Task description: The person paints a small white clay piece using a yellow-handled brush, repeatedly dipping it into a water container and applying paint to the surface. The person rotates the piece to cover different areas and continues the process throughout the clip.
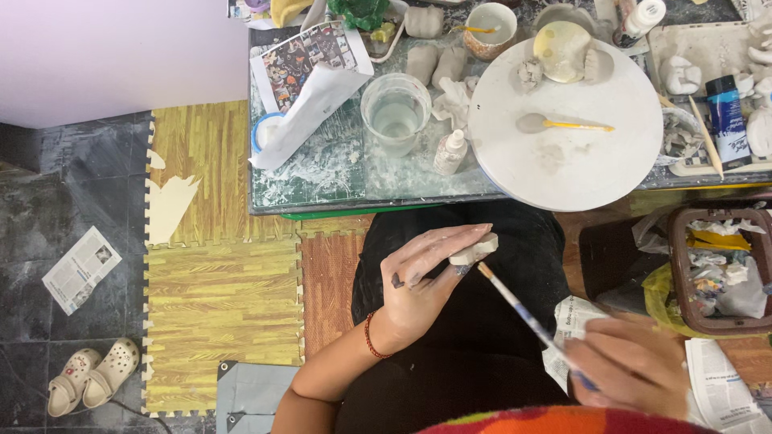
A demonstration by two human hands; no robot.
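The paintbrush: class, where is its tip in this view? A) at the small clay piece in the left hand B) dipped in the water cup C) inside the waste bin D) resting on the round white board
A: the paintbrush, held by the right hand, has its tip at the small clay piece held in the left hand.

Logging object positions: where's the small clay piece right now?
Head view, centre: the small clay piece rests on the left hand fingertips, over the lap, just below the table edge, paintbrush tip touching it.

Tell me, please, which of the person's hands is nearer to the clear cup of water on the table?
Left. The left hand lies just below the clear cup of water; the right hand is farther down and off to the side.
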